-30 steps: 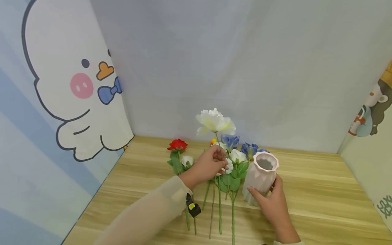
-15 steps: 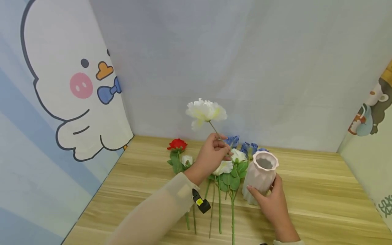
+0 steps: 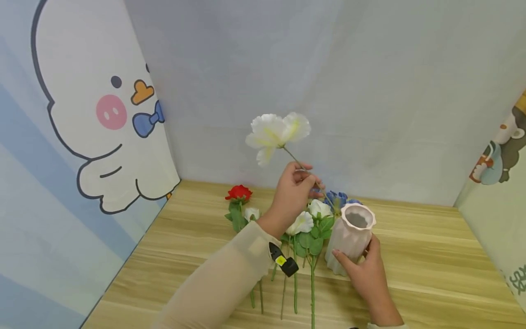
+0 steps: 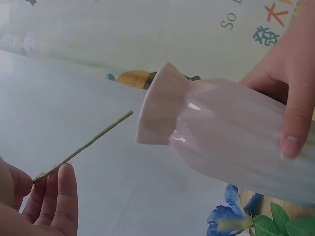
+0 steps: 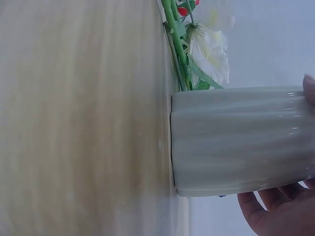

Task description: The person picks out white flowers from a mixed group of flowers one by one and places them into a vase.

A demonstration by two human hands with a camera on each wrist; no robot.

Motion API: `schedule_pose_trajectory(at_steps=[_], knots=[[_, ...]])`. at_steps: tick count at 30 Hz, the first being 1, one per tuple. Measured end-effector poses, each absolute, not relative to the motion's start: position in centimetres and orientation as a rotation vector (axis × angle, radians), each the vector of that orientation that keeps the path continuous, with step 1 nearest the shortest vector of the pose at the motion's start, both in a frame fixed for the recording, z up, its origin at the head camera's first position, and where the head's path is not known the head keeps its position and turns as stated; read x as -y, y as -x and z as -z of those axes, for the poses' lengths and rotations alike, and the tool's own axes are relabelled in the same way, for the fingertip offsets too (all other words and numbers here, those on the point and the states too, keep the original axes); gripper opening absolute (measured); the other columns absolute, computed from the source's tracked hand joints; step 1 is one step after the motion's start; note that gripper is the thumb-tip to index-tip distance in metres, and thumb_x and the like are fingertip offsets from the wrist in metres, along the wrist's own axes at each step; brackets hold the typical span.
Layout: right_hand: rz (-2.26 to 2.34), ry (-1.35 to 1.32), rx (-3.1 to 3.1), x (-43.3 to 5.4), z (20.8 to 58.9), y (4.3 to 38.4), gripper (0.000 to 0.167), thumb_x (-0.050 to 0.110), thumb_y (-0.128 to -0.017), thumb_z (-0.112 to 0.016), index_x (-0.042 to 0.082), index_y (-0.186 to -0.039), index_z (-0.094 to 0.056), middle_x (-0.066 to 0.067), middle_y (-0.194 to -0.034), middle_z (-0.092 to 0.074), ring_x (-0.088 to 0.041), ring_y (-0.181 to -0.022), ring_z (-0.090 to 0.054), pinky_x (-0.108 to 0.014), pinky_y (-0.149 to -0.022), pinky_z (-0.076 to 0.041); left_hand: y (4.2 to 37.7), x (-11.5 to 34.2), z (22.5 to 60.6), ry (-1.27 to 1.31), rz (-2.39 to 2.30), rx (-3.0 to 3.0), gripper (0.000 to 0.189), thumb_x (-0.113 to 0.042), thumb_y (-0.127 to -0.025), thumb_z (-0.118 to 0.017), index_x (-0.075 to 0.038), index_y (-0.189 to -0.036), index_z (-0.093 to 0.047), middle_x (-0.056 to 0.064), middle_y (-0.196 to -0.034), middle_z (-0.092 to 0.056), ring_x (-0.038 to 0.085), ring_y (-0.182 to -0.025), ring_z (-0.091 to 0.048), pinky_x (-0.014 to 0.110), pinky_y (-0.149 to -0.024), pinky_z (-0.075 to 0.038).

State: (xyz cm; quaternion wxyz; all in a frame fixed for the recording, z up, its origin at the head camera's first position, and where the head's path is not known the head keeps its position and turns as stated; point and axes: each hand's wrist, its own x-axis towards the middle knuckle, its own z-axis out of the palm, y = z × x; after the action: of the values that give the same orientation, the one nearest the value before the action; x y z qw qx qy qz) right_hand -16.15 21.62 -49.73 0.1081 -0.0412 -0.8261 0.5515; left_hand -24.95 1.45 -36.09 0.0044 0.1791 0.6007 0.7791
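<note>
My left hand [image 3: 292,192] pinches the thin stem of a large white flower [image 3: 276,132] between thumb and fingers. Its bloom leans up and left, while the stem's lower end [image 4: 110,127] slants down toward the vase, just outside the rim in the left wrist view. A pale pink ribbed vase [image 3: 348,242] with a scalloped mouth stands upright on the table. Thumb and fingers of my right hand [image 3: 367,274] grip the vase around its side. In the right wrist view, the base of the vase [image 5: 236,142] meets the tabletop.
Artificial flowers lie left of the vase on the wooden table [image 3: 431,256]: a red rose [image 3: 239,193], white blooms [image 3: 302,223], a white rose [image 3: 319,208] and blue flowers [image 3: 336,199]. Their green stems [image 3: 312,292] point toward the front edge. A pale curtain [image 3: 370,100] hangs behind.
My left hand has lifted the white flower and moved it up and right, its stem end now beside the vase mouth. The right hand and vase have stayed in place.
</note>
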Motion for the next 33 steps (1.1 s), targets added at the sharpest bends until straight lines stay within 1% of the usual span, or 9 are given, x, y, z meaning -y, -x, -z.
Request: schedule_pose_trajectory(at_steps=[4, 8, 12, 15, 18, 22, 26, 31, 33], knots=[[-1.618, 0.13, 2.431, -21.6, 49.7, 16.1, 0.101, 0.031, -0.088, -0.085, 0.0, -0.157, -0.019, -0.031, -0.149, -0.038, -0.05, -0.136, -0.041, -0.068, -0.11, -0.034, 25.0, -2.0, 36.2, -0.553, -2.51, -1.832, 0.018, -0.006, -0.108, -0.054, -0.009, -0.125, -0.05, 0.026, -0.11, -0.062, 0.032, -0.095, -0.069, 0.042, -0.083, -0.061], [-1.62, 0.125, 2.431, -21.6, 49.6, 16.0, 0.1, 0.031, -0.088, -0.085, 0.0, -0.157, -0.019, -0.03, -0.149, -0.038, -0.049, -0.136, -0.041, -0.067, -0.11, -0.034, 24.7, -2.5, 36.5, -0.554, -2.531, -1.806, 0.018, -0.005, -0.107, -0.054, -0.01, -0.123, -0.052, 0.026, -0.109, -0.062, 0.044, -0.1, -0.067, 0.042, -0.083, -0.061], [-1.62, 0.131, 2.429, -21.6, 49.6, 15.9, 0.1, 0.029, -0.088, -0.085, -0.001, -0.156, -0.02, -0.031, -0.148, -0.039, -0.05, -0.135, -0.041, -0.067, -0.11, -0.034, 24.3, -3.0, 37.0, -0.594, -2.486, -1.848, 0.018, -0.004, -0.107, -0.054, -0.011, -0.123, -0.053, 0.019, -0.106, -0.063, 0.049, -0.103, -0.064, 0.044, -0.084, -0.061], [-1.627, 0.134, 2.426, -21.7, 49.6, 15.9, 0.1, 0.028, -0.087, -0.086, -0.002, -0.156, -0.02, -0.032, -0.148, -0.039, -0.049, -0.135, -0.042, -0.066, -0.11, -0.034, 24.1, -3.2, 37.3, -0.656, -2.421, -1.915, 0.018, -0.004, -0.107, -0.053, -0.01, -0.124, -0.053, 0.014, -0.104, -0.063, 0.042, -0.1, -0.066, 0.045, -0.085, -0.061], [-1.632, 0.133, 2.428, -21.7, 49.7, 15.9, 0.099, 0.027, -0.087, -0.086, -0.002, -0.156, -0.02, -0.031, -0.148, -0.04, -0.048, -0.135, -0.042, -0.064, -0.11, -0.035, 24.0, -3.5, 37.5, -0.702, -2.357, -1.974, 0.016, -0.005, -0.108, -0.053, -0.011, -0.123, -0.054, 0.011, -0.102, -0.062, 0.032, -0.094, -0.069, 0.045, -0.085, -0.061], [-1.633, 0.13, 2.428, -21.7, 49.6, 15.9, 0.099, 0.028, -0.087, -0.086, -0.001, -0.156, -0.021, -0.03, -0.148, -0.04, -0.048, -0.135, -0.042, -0.063, -0.11, -0.035, 24.1, -4.0, 37.6, -0.683, -2.264, -2.056, 0.015, -0.008, -0.108, -0.054, -0.015, -0.121, -0.056, 0.008, -0.099, -0.062, 0.02, -0.088, -0.069, 0.042, -0.083, -0.061], [-1.635, 0.124, 2.417, -21.6, 49.7, 15.9, 0.098, 0.027, -0.087, -0.086, -0.001, -0.155, -0.021, -0.03, -0.147, -0.041, -0.048, -0.135, -0.042, -0.063, -0.111, -0.034, 24.0, -4.4, 37.5, -0.638, -2.187, -2.105, 0.016, -0.008, -0.107, -0.056, -0.017, -0.12, -0.057, 0.006, -0.097, -0.062, 0.022, -0.085, -0.069, 0.034, -0.078, -0.061], [-1.621, 0.125, 2.423, -21.7, 49.7, 16.1, 0.099, 0.029, -0.087, -0.085, -0.001, -0.156, -0.021, -0.029, -0.148, -0.04, -0.048, -0.135, -0.042, -0.065, -0.111, -0.034, 23.9, -4.8, 37.6, -0.617, -2.065, -2.208, 0.014, -0.013, -0.107, -0.057, -0.02, -0.119, -0.059, 0.001, -0.098, -0.063, 0.028, -0.091, -0.067, 0.029, -0.074, -0.058], [-1.62, 0.128, 2.427, -21.7, 49.7, 16.1, 0.099, 0.03, -0.088, -0.085, 0.0, -0.156, -0.021, -0.029, -0.149, -0.04, -0.048, -0.135, -0.042, -0.065, -0.111, -0.034, 23.8, -5.0, 37.8, -0.611, -1.978, -2.28, 0.012, -0.018, -0.108, -0.057, -0.023, -0.118, -0.06, -0.004, -0.1, -0.063, 0.023, -0.092, -0.066, 0.029, -0.074, -0.056]])
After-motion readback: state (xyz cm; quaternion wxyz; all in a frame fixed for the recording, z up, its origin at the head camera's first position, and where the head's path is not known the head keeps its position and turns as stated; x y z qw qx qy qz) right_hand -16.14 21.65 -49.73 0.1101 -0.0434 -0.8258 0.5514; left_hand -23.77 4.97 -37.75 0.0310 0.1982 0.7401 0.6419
